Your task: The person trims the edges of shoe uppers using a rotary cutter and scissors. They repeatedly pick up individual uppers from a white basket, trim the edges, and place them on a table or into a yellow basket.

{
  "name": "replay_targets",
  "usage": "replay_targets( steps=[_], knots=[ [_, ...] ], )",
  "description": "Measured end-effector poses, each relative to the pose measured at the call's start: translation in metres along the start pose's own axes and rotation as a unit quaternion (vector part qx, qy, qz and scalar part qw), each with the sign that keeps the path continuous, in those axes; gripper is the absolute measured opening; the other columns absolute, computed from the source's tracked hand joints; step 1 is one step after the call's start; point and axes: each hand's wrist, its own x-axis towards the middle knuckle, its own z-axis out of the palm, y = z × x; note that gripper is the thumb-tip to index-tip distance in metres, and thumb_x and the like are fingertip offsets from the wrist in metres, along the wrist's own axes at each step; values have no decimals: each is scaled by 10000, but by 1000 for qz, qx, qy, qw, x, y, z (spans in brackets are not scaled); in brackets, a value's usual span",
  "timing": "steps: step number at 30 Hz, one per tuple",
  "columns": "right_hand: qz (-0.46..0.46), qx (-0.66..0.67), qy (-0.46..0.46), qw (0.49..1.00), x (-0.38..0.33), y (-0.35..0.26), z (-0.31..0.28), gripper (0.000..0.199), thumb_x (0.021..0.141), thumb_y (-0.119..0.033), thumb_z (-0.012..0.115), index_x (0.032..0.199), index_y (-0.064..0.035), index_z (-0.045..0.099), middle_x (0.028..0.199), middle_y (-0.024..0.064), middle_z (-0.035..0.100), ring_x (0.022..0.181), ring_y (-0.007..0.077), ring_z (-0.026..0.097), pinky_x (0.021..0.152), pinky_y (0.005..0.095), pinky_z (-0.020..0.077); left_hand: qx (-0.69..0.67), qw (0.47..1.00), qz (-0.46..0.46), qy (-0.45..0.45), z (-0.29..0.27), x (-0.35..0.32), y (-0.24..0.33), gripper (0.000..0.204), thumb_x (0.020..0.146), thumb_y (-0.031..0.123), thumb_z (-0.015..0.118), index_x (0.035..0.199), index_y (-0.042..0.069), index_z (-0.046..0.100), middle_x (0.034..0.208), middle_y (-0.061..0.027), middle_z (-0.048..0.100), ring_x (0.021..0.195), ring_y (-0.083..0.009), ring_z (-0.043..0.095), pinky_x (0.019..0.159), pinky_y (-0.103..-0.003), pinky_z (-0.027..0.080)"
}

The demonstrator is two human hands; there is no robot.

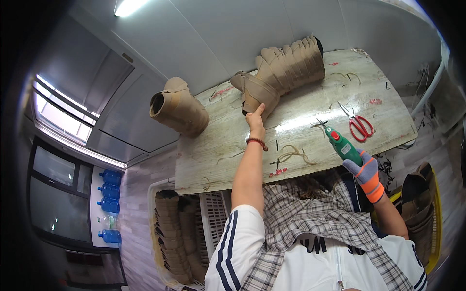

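Observation:
My left hand (255,123), wearing a dark red beaded bracelet, pinches the near edge of a tan shoe upper (262,95). That piece lies at the near end of a long row of nested tan uppers (296,63) on the table. In a grey and orange glove, my right hand (364,172) is wrapped round green handheld electric scissors (341,144) with a red button. Their narrow forked tip points up and left over the table, apart from the uppers. Red-handled scissors (359,127) lie just right of that tool.
Another tan stack (180,109) stands at the table's (233,167) left edge. Thread scraps (293,154) lie on the tabletop. A white crate (213,218) of uppers stands lower left, a yellow basket (438,223) of them lower right. Blue water bottles (110,191) line the far left.

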Motion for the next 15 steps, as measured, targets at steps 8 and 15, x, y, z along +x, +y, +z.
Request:
replay_targets(
  steps=[8, 15],
  knots=[
    [-44, 31, -42, 998, 11, -27, 24, 500, 739, -279, 820, 1105, 5, 633, 828, 67, 691, 731, 70, 617, 660, 244, 507, -101, 991, 83, -32, -34, -114, 79, 346, 817, -1, 712, 1153, -5, 630, 1137, -33, 645, 1013, -149, 593, 907, -303, 464],
    [-139, 49, -73, 986, 12, -50, 35, 539, 725, -312, 833, 1123, -8, 633, 846, 78, 699, 739, 88, 631, 676, 252, 521, -205, 971, -1, -123, -20, -178, 106, 413, 836, 32, 698, 1234, 42, 592, 1200, -64, 634, 1107, -199, 591, 967, -375, 475]
  ],
)
